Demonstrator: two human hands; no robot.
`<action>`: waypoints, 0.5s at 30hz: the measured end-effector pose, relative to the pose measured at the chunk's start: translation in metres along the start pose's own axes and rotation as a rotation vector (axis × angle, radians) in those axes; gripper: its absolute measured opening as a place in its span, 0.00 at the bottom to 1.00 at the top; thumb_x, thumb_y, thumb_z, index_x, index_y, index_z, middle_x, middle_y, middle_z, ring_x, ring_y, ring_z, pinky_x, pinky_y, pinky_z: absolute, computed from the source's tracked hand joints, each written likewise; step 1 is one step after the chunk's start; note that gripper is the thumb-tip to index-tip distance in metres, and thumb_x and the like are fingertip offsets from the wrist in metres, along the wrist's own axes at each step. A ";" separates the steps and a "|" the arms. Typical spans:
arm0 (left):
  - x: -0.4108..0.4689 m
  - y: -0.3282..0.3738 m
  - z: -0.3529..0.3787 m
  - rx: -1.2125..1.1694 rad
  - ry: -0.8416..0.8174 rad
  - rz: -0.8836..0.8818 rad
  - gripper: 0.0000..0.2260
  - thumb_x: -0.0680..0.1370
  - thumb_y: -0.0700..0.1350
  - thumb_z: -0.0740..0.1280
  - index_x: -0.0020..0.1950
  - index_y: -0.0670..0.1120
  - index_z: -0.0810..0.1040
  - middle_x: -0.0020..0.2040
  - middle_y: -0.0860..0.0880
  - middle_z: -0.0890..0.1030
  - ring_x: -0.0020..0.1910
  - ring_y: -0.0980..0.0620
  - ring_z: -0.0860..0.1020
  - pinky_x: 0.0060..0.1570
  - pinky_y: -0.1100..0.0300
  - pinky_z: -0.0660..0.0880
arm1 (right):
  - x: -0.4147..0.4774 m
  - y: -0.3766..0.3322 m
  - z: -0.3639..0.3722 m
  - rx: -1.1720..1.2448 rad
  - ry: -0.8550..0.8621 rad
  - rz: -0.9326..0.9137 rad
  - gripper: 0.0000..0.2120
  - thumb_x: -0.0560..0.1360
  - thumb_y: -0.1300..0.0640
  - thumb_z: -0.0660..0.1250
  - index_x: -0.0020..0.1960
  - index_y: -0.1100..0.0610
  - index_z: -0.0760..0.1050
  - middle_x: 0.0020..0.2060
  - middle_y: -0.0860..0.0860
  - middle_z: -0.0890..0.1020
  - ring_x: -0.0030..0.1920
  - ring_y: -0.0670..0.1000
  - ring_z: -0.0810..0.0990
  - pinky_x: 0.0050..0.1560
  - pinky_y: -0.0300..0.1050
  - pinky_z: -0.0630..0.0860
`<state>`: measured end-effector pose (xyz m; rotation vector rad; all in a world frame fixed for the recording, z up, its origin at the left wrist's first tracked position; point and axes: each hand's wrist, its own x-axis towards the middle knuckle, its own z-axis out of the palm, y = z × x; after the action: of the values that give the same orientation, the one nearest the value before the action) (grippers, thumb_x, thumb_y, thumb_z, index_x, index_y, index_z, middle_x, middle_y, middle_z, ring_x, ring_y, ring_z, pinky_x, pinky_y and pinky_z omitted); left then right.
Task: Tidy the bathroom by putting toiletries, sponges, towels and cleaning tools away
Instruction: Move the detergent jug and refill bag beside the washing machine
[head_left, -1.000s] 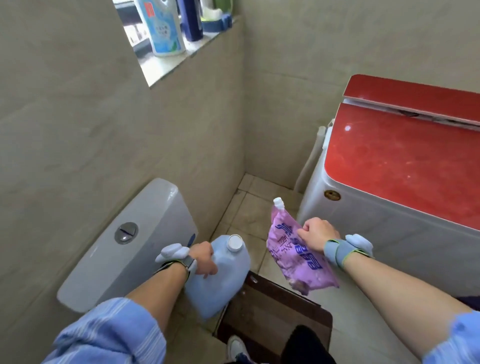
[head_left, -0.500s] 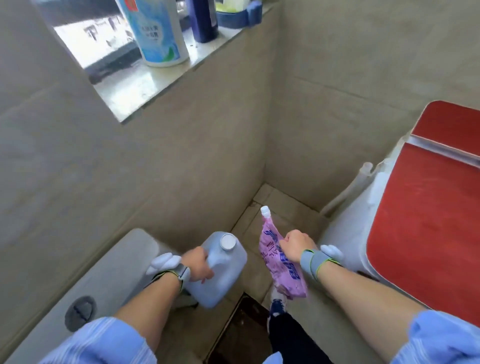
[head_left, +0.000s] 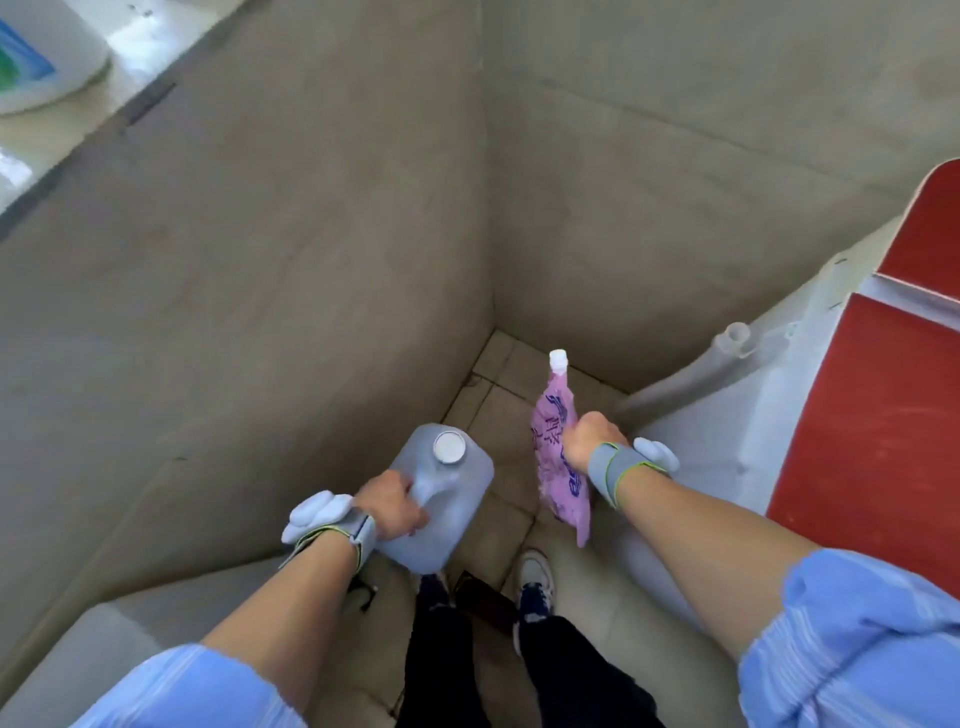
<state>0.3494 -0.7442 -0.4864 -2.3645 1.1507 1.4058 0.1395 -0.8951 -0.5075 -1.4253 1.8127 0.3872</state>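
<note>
My left hand (head_left: 395, 504) grips the handle of a pale blue jug (head_left: 447, 499) with a white cap, held above the floor. Beside it, my right hand (head_left: 589, 439) clutches a purple refill pouch (head_left: 553, 426) with a white spout pointing up. Both items hang in the air over the tiled corner, a little apart from each other.
A washing machine with a red lid (head_left: 883, 441) stands at the right, a grey hose (head_left: 691, 374) beside it. The toilet tank (head_left: 119, 639) is at lower left. A window sill (head_left: 78, 98) with a large bottle (head_left: 36, 52) is at upper left. Beige walls meet ahead.
The view has tipped down and closer to the corner. Both hands have stayed closed on the jug and pouch, carried forward and higher; the sill bottles have slid mostly out of view.
</note>
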 end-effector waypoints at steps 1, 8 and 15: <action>0.009 0.006 0.001 -0.007 -0.006 0.000 0.08 0.66 0.43 0.70 0.30 0.47 0.73 0.26 0.51 0.74 0.27 0.56 0.72 0.24 0.63 0.63 | 0.009 0.000 -0.001 0.018 0.013 0.022 0.16 0.78 0.54 0.60 0.59 0.63 0.76 0.59 0.60 0.80 0.58 0.62 0.79 0.51 0.45 0.72; 0.097 0.039 0.019 -0.059 -0.065 0.067 0.09 0.64 0.41 0.71 0.26 0.47 0.73 0.26 0.52 0.74 0.29 0.51 0.74 0.25 0.64 0.64 | 0.088 0.008 0.005 0.125 0.114 0.124 0.13 0.76 0.56 0.63 0.56 0.62 0.78 0.57 0.61 0.80 0.58 0.62 0.79 0.51 0.45 0.73; 0.188 0.044 0.074 -0.173 -0.148 0.089 0.06 0.67 0.38 0.72 0.38 0.45 0.76 0.37 0.47 0.76 0.40 0.46 0.76 0.37 0.61 0.70 | 0.183 0.026 0.023 0.160 0.208 0.214 0.17 0.75 0.55 0.66 0.59 0.65 0.76 0.60 0.63 0.78 0.61 0.63 0.77 0.57 0.49 0.74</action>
<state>0.3183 -0.8386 -0.6676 -2.2971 1.1508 1.7433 0.1128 -0.9964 -0.6619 -1.2021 2.1237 0.2006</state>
